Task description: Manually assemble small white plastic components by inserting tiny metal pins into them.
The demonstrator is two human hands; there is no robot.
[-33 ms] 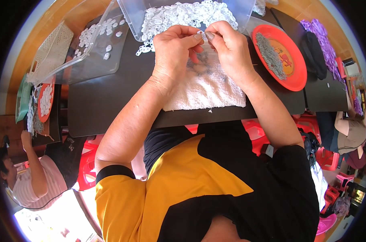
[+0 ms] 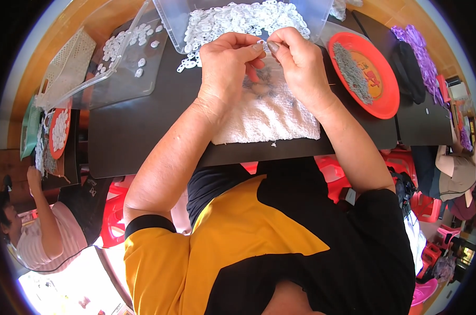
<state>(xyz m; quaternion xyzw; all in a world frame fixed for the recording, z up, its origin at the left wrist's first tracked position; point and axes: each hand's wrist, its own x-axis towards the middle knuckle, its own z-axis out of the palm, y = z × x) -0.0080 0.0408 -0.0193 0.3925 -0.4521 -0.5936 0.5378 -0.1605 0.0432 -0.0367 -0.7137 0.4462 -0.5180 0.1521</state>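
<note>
Above a white towel [image 2: 272, 119], my two hands meet at the fingertips. Thumb and forefinger of my left hand [image 2: 225, 63] pinch a small white plastic piece [image 2: 261, 42]. My right hand [image 2: 304, 64] is closed in a pinch right beside it; whatever its fingertips hold is too small to make out. Just beyond, a clear plastic bin [image 2: 170, 25] contains many similar white pieces [image 2: 238, 21], and some lie outside it near my left hand. To the right, a red plate [image 2: 387, 100] carries a heap of short grey strands [image 2: 351, 73].
At left, a clear tray [image 2: 143, 86] with scattered white pieces sits beside a cream perforated basket [image 2: 64, 68]. Purple ribbon-like material [image 2: 419, 52] and a black item [image 2: 407, 71] lie at far right. Another person [image 2: 49, 231] is seated at left; red stools [image 2: 114, 215] stand below the dark table [image 2: 143, 131].
</note>
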